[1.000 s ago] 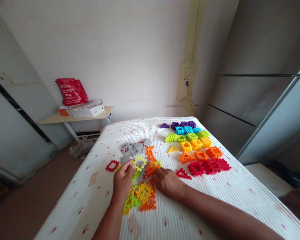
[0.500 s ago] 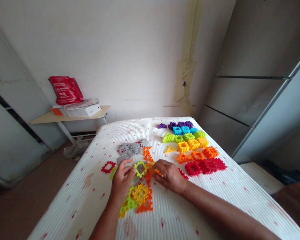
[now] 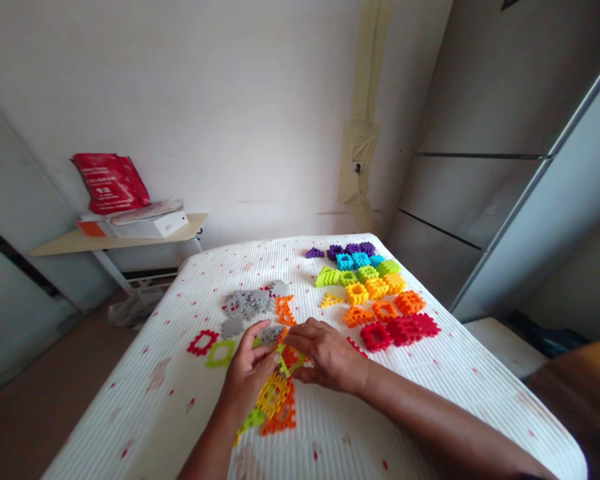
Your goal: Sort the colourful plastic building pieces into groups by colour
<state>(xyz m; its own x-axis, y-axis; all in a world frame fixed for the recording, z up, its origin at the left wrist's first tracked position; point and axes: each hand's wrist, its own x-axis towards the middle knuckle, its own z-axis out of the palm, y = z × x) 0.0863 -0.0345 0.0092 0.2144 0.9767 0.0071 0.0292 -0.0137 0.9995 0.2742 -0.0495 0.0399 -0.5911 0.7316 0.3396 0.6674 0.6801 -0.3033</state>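
While the left hand [image 3: 247, 377] and right hand [image 3: 327, 357] work among plastic tiles [image 3: 273, 395] on the bed [image 3: 145, 393], fingers [image 3: 305, 333] half-bent, grip unclear, a red bag [image 3: 107, 183] with unreadable print sits on a shelf [image 3: 120, 240] beyond the bed.

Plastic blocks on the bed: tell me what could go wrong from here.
The right hand works close to the sorted colour rows, so a careless sweep could knock them out of line. The left hand sits beside overlapping yellow and orange pieces, which could get shoved and mixed. The ridged bedspread is soft, so pieces resting on it may tip.
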